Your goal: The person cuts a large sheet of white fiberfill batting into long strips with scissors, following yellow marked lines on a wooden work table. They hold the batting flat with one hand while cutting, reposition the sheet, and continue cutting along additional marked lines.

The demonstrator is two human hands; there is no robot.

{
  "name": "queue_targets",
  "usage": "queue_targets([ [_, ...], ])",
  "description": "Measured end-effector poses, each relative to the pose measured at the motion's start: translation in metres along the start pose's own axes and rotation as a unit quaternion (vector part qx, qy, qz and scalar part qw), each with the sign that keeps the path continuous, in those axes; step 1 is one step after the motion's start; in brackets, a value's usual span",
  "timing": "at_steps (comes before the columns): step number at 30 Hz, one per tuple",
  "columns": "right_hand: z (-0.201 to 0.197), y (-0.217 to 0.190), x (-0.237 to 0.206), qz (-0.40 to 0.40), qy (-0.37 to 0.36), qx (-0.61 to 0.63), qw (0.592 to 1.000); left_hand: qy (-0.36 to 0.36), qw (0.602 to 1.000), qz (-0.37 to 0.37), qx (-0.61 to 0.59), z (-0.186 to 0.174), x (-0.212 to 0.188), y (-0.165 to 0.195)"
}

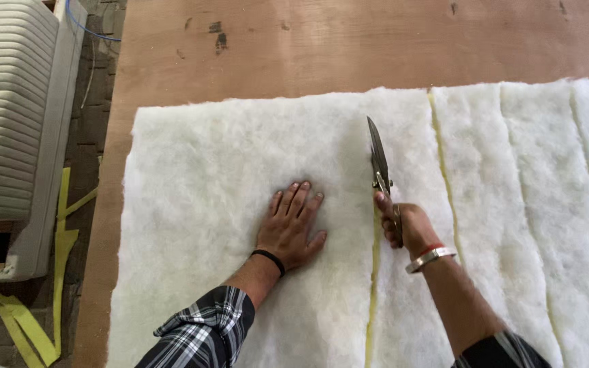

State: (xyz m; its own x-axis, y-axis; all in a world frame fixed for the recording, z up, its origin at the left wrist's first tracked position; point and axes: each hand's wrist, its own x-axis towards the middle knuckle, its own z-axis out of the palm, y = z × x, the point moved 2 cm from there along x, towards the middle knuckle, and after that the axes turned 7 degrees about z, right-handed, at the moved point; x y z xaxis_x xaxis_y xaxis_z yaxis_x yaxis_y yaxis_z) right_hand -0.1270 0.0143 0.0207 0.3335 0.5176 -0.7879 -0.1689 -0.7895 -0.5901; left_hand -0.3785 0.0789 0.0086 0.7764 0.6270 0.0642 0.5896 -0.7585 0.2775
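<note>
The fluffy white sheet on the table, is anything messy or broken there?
Nothing looks broken. The fluffy white wadding sheet lies flat on the brown wooden table, with straight cut lines. The left hand presses it flat; the right hand holds metal scissors.

Fluffy white fibre batting [226, 170] — soft, matt; dull metal scissors [379, 167]; smooth, scuffed brown wooden table [322, 48].

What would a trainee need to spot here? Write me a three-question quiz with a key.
1. True or false: the left hand lies flat on the white wadding sheet.
2. What does the right hand hold?
3. The blades point: A) toward the person, B) away from the person, C) left.

Key:
1. True.
2. Large metal scissors, at the end of a cut through the sheet.
3. B.
</note>
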Motion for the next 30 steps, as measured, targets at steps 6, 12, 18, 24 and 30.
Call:
queue_targets([
  [6, -0.002, -0.013, 0.003, -0.019, 0.024, -0.042, 0.999, 0.0, 1.0, -0.001, -0.003, 0.0, -0.001, 0.0],
  [12, -0.003, -0.007, -0.001, -0.026, 0.037, -0.086, 0.995, 0.028, 1.0, 0.004, -0.008, -0.001, -0.003, 0.0],
  [18, 0.001, -0.024, 0.018, -0.002, -0.031, -0.015, 0.999, 0.021, 1.0, -0.003, 0.003, 0.001, -0.003, 0.002],
  [24, 0.005, -0.044, 0.024, -0.003, 0.005, -0.02, 1.0, 0.015, 1.0, -0.009, 0.0, 0.002, -0.002, 0.002],
  [30, -0.001, -0.033, 0.034, -0.042, 0.011, -0.083, 0.996, 0.035, 0.999, 0.005, 0.0, 0.001, -0.003, -0.001],
])
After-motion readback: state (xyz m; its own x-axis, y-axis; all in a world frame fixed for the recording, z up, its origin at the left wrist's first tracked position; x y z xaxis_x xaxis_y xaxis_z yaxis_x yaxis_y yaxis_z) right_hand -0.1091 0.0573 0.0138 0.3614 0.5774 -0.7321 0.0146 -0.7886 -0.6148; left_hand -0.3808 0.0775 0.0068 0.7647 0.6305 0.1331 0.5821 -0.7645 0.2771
